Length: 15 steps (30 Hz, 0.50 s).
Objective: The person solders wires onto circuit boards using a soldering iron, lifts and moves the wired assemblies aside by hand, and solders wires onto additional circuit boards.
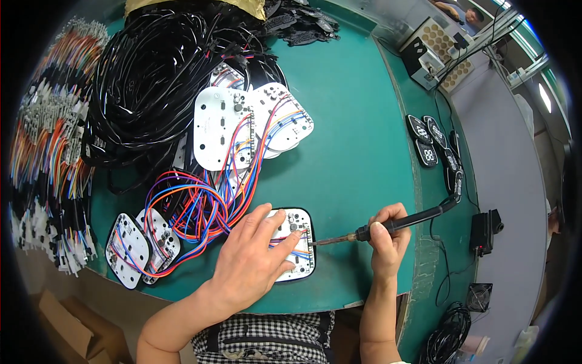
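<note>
My left hand [248, 262] lies over a white circuit board [303, 262] at the table's front edge, its fingers spread and touching the board. Coloured wires run under the palm toward solder points along the board's right edge. My right hand [388, 239] is closed around the black handle of a soldering iron [412, 220], held nearly level. The iron's tip meets the board's right edge, where the wire ends are. Whether my left fingers pinch any wire is hidden.
Wired white boards [209, 130] lie stacked ahead, and more [128, 250] rest at front left. Coiled black cables [145, 79] and bundled coloured wires [42, 145] fill the left. At right are black display panels [426, 153], a black box [485, 230] and a small fan [479, 297].
</note>
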Motion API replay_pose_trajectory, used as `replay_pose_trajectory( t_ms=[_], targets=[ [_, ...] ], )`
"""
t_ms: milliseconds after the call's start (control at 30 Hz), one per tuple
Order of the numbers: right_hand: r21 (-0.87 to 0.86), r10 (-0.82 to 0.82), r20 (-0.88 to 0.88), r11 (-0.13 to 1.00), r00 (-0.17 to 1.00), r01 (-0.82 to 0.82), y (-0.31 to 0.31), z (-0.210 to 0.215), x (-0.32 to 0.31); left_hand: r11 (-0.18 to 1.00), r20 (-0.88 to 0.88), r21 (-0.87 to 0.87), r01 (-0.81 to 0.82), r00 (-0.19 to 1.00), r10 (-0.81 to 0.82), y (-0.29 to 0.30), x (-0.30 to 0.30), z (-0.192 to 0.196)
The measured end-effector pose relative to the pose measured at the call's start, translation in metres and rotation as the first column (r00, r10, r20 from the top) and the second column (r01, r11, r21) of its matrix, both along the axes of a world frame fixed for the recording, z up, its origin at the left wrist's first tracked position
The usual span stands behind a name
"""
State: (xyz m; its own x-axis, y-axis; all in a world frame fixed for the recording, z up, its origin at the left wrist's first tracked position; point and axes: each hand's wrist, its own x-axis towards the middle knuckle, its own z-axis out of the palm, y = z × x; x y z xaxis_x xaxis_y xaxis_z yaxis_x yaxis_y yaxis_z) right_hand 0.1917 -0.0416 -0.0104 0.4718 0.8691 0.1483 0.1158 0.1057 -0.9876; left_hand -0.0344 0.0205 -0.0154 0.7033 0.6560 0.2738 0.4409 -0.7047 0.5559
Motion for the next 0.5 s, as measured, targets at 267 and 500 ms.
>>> replay_pose_trajectory(
  t_ms=[267, 500],
  targets=[
    [-0.001, 0.004, 0.012, 1.000, 1.000, -0.004, 0.0012, 0.0009, -0.0025, 1.000, -0.003, 0.001, -0.005, 1.000, 0.005, 0.0005, -0.0001, -0.0005],
    [0.009, 0.012, 0.032, 1.000, 0.999, -0.012, 0.0019, 0.0015, -0.0024, 1.000, -0.006, -0.001, 0.000, 1.000, 0.000, 0.0003, 0.0003, 0.0003]
  ],
)
